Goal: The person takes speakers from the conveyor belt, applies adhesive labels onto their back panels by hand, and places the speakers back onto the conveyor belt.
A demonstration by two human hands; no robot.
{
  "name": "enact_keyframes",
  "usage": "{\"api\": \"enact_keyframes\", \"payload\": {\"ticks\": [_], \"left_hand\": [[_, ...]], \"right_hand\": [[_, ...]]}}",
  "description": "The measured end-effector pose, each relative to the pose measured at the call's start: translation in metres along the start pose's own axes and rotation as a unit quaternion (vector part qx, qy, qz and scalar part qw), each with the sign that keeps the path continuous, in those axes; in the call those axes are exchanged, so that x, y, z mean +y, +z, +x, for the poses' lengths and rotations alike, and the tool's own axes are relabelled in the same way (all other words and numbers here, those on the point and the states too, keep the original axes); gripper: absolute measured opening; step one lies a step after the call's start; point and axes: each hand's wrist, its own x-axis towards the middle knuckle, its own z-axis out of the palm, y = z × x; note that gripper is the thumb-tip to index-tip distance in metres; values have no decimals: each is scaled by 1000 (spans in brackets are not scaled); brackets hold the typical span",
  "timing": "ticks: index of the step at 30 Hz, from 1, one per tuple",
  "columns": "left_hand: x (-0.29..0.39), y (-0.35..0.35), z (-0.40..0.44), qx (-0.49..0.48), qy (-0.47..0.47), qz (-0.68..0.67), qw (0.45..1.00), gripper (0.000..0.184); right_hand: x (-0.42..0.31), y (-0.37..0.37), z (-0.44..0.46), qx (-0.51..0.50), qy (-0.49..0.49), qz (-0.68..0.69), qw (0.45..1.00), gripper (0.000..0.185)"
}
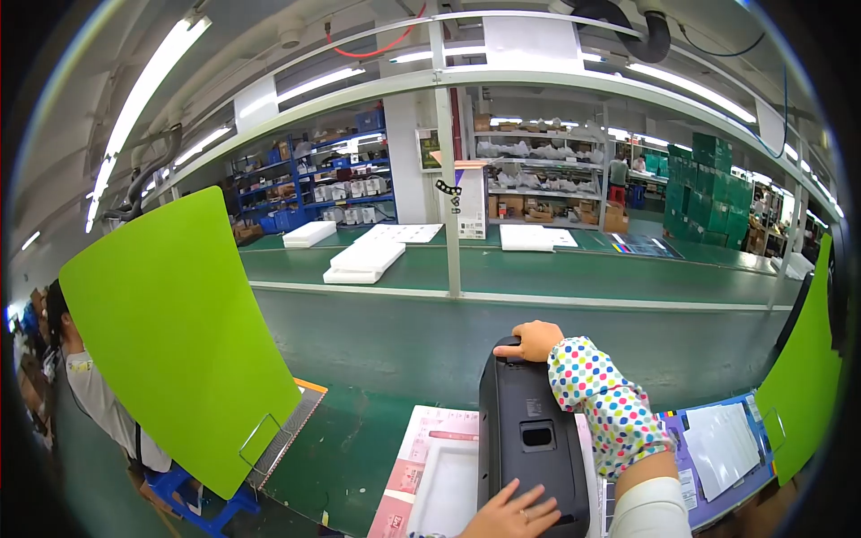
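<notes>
A long black portable speaker (527, 417) lies lengthwise in front of me, with a rectangular recess in the face turned up. My right hand (538, 342) grips its far end, fingers wrapped over the edge; a polka-dot sleeve covers that forearm. Near the close end my left hand (516, 515) rests on the casing with its fingers spread. Beside and partly under the speaker is a pink and white printed box (404, 480), with a white tray-like insert (444, 489) on it. The speaker hides part of both.
A green panel (179, 350) stands at the left, another (803, 368) at the right. Purple printed packaging with a white sheet (720, 448) lies right of my arm. A metal frame post (448, 179) rises ahead; white foam pieces (366, 260) lie beyond. A person (103, 394) sits at left.
</notes>
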Motion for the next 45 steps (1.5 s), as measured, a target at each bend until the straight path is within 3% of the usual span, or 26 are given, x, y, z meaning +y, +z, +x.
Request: {"api": "enact_keyframes", "payload": {"ticks": [4, 5, 10, 12, 17, 18, 23, 26, 30, 31, 34, 36, 38, 39, 42, 45], "left_hand": [[-4, -8, -6, 48, 40, 9, 998, 52], [-34, 27, -10, 93, 96, 118, 984, 70], [-68, -18, 25, 70, -89, 113, 987, 75], [-83, 2, 14, 56, -84, 80, 992, 74], [-108, 30, -34, -22, -94, 69, 993, 62], [-115, 32, -47, -27, -105, 59, 992, 60], [-131, 28, -82, 16, -193, 28, 981, 63], [-142, 38, -83, -72, -221, 86, 969, 54], [-150, 61, -92, 41, -219, 36, 974, 51], [-147, 55, -90, 106, -219, 10, 970, 46], [-156, 47, -97, 306, -211, -128, 919, 34], [-177, 70, -110, 428, -291, -342, 784, 23], [-177, 56, -119, 442, -339, -457, 693, 19], [-177, 56, -118, 454, -364, -531, 616, 13], [-186, 66, -131, 350, -442, -524, 639, 13], [-186, 78, -126, 322, -422, -258, 807, 21]], "right_hand": [[-10, -53, -4, 146, -64, -68, 985, 83], [-11, -74, -3, 186, -66, -68, 978, 82], [-19, -165, 10, 387, -87, -119, 910, 73], [-16, -162, 18, 439, -127, -166, 874, 67], [16, -73, 66, 548, -190, -242, 778, 58], [13, -67, 56, 529, -107, -183, 822, 56], [47, -55, 37, 538, -121, -143, 822, 52], [42, -54, 18, 528, -111, -131, 831, 51], [36, -56, 6, 450, -52, -128, 882, 55], [35, -57, 4, 440, -37, -131, 888, 57], [29, -52, 1, 424, 7, -128, 896, 63], [26, -50, 0, 427, 37, -124, 895, 66], [21, -50, -4, 398, 64, -102, 909, 72], [21, -49, -4, 399, 68, -107, 908, 77], [23, -47, -3, 390, 65, -119, 911, 93], [5, -31, -37, 450, -13, -164, 878, 90]]}}
